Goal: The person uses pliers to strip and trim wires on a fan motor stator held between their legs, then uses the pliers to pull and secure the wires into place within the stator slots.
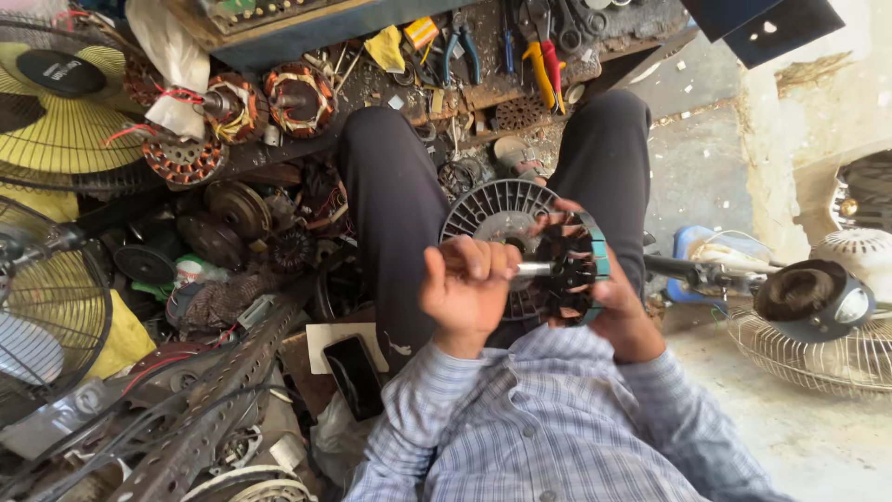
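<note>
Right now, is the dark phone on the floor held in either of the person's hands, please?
No, the phone lies on a white card on the floor, while both hands grip a motor part above the lap.

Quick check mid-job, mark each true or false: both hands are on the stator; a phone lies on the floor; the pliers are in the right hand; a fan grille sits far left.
1. Both hands, left hand and right hand, are on the stator. False: the left grips the metal shaft.
2. A phone lies on the floor. True.
3. The pliers are in the right hand. False: they lie on the bench.
4. A fan grille sits far left. True.
</note>
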